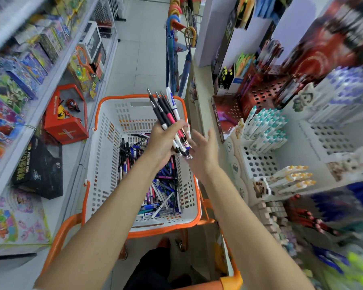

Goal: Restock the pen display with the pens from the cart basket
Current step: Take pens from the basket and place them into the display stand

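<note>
My left hand (161, 141) grips a bunch of pens (168, 114) above the basket (105, 155), fingers curled round them, tips up. Beside it my right hand (201, 151) is open, fingers spread, just by the bunch's lower ends; can't tell if touching. Lots of loose pens (159, 189) remain in the basket. The display rack (258, 162) shows many empty holes. I'd judge most restocking is left.
</note>
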The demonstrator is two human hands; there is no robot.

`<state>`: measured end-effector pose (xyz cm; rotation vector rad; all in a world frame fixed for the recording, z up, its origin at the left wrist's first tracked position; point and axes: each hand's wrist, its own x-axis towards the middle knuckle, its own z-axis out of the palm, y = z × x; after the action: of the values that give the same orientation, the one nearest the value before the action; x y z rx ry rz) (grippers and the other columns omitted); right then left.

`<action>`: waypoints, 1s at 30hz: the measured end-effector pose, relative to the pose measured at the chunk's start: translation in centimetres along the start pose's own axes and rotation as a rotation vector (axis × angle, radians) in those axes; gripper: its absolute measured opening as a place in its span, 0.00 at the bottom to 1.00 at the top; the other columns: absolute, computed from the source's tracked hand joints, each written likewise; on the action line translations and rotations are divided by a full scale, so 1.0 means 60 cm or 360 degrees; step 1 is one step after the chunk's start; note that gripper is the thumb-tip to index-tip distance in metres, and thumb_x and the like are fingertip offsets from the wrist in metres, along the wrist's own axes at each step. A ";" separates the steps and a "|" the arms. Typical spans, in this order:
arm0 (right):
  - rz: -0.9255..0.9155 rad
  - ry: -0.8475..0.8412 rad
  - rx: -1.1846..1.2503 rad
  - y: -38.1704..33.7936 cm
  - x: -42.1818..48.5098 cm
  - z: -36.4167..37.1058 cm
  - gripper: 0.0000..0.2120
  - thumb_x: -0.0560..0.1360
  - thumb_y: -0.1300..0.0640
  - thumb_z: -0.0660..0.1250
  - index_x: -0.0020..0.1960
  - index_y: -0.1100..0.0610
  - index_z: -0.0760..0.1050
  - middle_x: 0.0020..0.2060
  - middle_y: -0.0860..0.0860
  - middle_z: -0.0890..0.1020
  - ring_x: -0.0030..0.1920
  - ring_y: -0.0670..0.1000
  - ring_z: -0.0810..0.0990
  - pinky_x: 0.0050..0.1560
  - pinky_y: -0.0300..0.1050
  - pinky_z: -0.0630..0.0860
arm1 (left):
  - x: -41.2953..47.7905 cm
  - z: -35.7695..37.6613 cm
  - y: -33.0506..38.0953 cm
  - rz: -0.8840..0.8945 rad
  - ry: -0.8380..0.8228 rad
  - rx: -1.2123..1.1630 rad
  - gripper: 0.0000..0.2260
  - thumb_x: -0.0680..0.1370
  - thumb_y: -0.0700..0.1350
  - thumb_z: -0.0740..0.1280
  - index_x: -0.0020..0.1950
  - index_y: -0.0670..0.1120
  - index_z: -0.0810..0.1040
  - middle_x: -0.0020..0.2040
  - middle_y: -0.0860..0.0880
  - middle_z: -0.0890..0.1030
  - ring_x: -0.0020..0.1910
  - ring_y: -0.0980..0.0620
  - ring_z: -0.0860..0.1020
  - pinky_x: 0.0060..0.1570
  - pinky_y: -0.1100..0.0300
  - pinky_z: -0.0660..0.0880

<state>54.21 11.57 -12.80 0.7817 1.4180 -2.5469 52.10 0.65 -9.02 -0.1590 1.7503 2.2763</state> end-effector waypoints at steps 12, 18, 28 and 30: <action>-0.1034 0.0441 -0.0561 -0.179 -0.189 -0.107 0.18 0.81 0.51 0.62 0.70 0.50 0.70 0.57 0.56 0.80 0.53 0.51 0.80 0.50 0.43 0.78 | -0.116 0.180 0.010 -0.0092 -0.0741 0.0197 0.05 0.79 0.41 0.69 0.54 0.48 0.77 0.47 0.45 0.83 0.42 0.53 0.83 0.43 0.53 0.83; -0.1487 0.0707 -0.1258 -0.249 -0.354 -0.220 0.23 0.78 0.65 0.61 0.71 0.49 0.70 0.45 0.48 0.79 0.40 0.42 0.77 0.47 0.41 0.77 | -0.217 0.288 -0.007 -0.0127 -0.1233 0.0384 0.06 0.79 0.42 0.69 0.55 0.44 0.77 0.43 0.46 0.82 0.41 0.52 0.82 0.42 0.55 0.82; -0.1727 0.1850 -0.1271 -0.258 -0.615 -0.376 0.15 0.74 0.61 0.72 0.60 0.57 0.77 0.38 0.42 0.78 0.37 0.35 0.76 0.43 0.29 0.72 | -0.368 0.456 -0.051 -0.0033 -0.1742 0.0482 0.04 0.79 0.41 0.69 0.48 0.42 0.77 0.42 0.44 0.81 0.40 0.47 0.79 0.39 0.54 0.75; -0.1994 0.2202 -0.1049 -0.254 -0.674 -0.396 0.13 0.74 0.61 0.72 0.58 0.58 0.77 0.39 0.44 0.79 0.37 0.36 0.77 0.44 0.32 0.74 | -0.383 0.474 -0.056 -0.0109 -0.1810 0.0380 0.03 0.80 0.40 0.68 0.47 0.43 0.76 0.40 0.45 0.82 0.34 0.51 0.78 0.32 0.58 0.72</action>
<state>92.59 33.92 8.58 2.0841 3.7573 -1.2068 77.18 25.54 1.07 0.9107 1.2751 1.5037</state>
